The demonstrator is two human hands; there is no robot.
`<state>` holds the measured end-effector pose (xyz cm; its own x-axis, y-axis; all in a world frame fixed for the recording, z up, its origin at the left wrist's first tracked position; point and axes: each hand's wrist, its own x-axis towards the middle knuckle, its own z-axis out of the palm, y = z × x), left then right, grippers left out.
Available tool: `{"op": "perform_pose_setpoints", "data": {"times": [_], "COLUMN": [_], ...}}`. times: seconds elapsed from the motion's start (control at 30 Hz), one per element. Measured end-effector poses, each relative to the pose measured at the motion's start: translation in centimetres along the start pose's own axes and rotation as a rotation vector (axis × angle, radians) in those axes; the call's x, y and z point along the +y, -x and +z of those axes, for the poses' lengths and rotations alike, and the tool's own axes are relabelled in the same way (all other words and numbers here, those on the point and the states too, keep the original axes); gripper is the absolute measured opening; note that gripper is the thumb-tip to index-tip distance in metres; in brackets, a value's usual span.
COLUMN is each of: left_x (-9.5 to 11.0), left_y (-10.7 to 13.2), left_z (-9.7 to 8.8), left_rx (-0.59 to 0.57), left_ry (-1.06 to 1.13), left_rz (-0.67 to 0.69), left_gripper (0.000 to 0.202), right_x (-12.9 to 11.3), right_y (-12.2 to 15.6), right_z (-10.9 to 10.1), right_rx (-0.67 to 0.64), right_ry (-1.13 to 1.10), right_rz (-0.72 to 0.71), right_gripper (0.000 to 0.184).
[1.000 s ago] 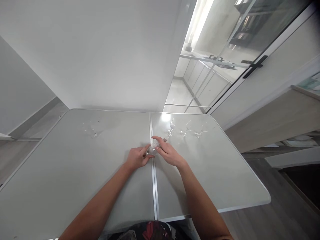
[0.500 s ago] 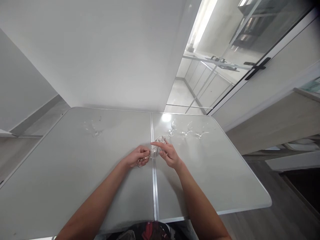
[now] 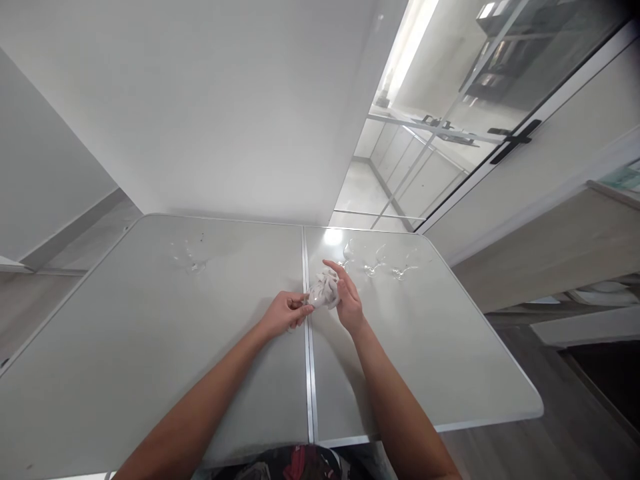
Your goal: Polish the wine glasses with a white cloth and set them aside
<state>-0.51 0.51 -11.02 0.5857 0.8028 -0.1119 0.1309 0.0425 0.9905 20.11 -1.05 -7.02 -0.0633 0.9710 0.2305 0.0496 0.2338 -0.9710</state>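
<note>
My left hand (image 3: pixel 283 313) pinches a clear wine glass (image 3: pixel 313 299) by its stem, near the table's centre seam. The glass lies tilted sideways, its bowl towards the right. A crumpled white cloth (image 3: pixel 330 285) is bunched at the bowl's mouth, and part of it appears to sit inside. Cupped around the cloth from the right is my right hand (image 3: pixel 351 304), with its index finger stretched out past it. The palm side and the other fingertips are partly hidden.
The pale table (image 3: pixel 240 387) has a metal seam (image 3: pixel 309 380) down its middle. Beyond my right hand, a few clear stemmed glasses (image 3: pixel 373 269) stand in a row. Another clear glass (image 3: pixel 197 265) is at the far left. A white wall (image 3: pixel 225 120) borders the table's far edge.
My right hand has turned from lying across the bowl to cupping the cloth from the right. The cloth shows more now. My left hand has shifted slightly right with the glass.
</note>
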Motion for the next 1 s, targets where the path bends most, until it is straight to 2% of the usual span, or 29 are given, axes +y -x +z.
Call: {"op": "perform_pose_setpoints", "data": {"times": [0.07, 0.1, 0.17, 0.23, 0.3, 0.4, 0.47, 0.5, 0.53, 0.6, 0.63, 0.73, 0.8, 0.83, 0.87, 0.93, 1.0], "left_x": [-0.1, -0.2, -0.4, -0.5, -0.5, -0.9, -1.2, -1.3, -1.3, -1.0, -0.8, 0.1, 0.5, 0.5, 0.4, 0.0, -0.5], "left_y": [-0.1, -0.1, -0.1, -0.2, -0.2, -0.3, -0.2, -0.2, -0.2, -0.2, -0.2, -0.1, -0.1, -0.1, -0.1, -0.2, -0.3], "left_z": [-0.9, -1.3, -2.2, -2.5, -2.1, -1.0, -0.3, -0.1, 0.1, 0.1, 0.0, -0.5, -0.8, -0.9, -0.9, -0.8, -0.6], "left_rx": [-0.264, -0.36, -0.424, -0.334, -0.13, 0.244, 0.411, 0.451, 0.462, 0.394, 0.318, -0.014, -0.155, -0.159, -0.114, 0.077, 0.294], "left_ry": [0.299, 0.393, 0.452, 0.34, 0.086, -0.404, -0.626, -0.676, -0.682, -0.573, -0.465, -0.067, 0.083, 0.082, 0.027, -0.203, -0.461], "left_rz": [-0.201, -0.29, -0.378, -0.305, -0.127, 0.116, 0.197, 0.215, 0.224, 0.207, 0.173, -0.015, -0.122, -0.133, -0.112, 0.001, 0.11], "left_gripper": [0.053, 0.055, 0.058, 0.055, 0.052, 0.045, 0.048, 0.051, 0.053, 0.051, 0.05, 0.056, 0.06, 0.06, 0.058, 0.052, 0.048], "right_x": [0.7, 1.1, 1.9, 2.2, 2.1, 1.3, 0.7, 0.5, 0.4, 0.4, 0.5, 1.0, 1.5, 1.6, 1.8, 1.8, 1.5], "right_y": [0.3, 0.3, 0.3, 0.1, -0.2, -0.4, -0.5, -0.5, -0.5, -0.6, -0.6, -0.5, -0.4, -0.4, -0.4, -0.3, -0.4], "right_z": [-0.5, -0.7, -0.9, -0.8, -0.4, 0.1, 0.4, 0.5, 0.5, 0.3, 0.2, -0.5, -0.9, -1.0, -1.1, -0.9, -0.6], "right_rx": [-0.047, -0.093, -0.192, -0.227, -0.171, -0.042, 0.015, 0.029, 0.033, 0.006, -0.018, -0.1, -0.151, -0.173, -0.189, -0.185, -0.127], "right_ry": [0.017, 0.048, 0.148, 0.248, 0.271, 0.189, 0.114, 0.079, 0.048, 0.016, 0.017, 0.08, 0.184, 0.247, 0.304, 0.346, 0.274], "right_rz": [-0.058, -0.102, -0.193, -0.228, -0.171, -0.033, 0.02, 0.034, 0.042, 0.043, 0.035, -0.027, -0.103, -0.143, -0.173, -0.17, -0.103], "right_gripper": [0.066, 0.065, 0.059, 0.054, 0.052, 0.053, 0.053, 0.053, 0.054, 0.057, 0.06, 0.064, 0.061, 0.058, 0.055, 0.054, 0.056]}}
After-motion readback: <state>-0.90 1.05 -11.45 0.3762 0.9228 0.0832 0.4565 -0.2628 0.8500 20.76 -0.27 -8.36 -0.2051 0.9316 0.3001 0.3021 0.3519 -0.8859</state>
